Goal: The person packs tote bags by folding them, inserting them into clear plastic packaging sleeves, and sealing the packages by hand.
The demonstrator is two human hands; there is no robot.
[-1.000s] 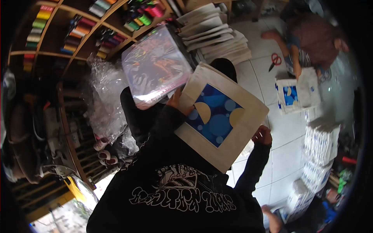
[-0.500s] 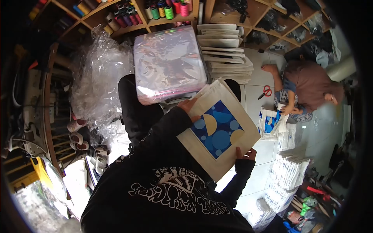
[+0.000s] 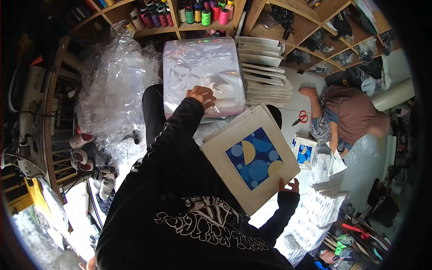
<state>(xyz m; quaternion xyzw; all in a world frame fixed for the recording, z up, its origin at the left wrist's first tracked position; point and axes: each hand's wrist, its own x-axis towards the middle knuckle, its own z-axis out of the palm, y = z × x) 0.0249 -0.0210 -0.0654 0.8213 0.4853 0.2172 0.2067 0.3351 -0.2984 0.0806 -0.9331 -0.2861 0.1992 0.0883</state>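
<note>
Where the right hand (image 3: pixel 289 185) pinches its edge, one blue-printed cream cloth panel (image 3: pixel 251 160) slants near the plastic stack (image 3: pixel 203 67). Left hand (image 3: pixel 201 96): fingers bent over that stack; whether gripping, I cannot tell.

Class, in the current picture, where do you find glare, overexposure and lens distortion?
Head view: glare streaks the clear plastic stack; head view: the white bundles beyond the right hand look washed out; head view: the wooden frame at left bows outward, and the corners fall into black.
</note>
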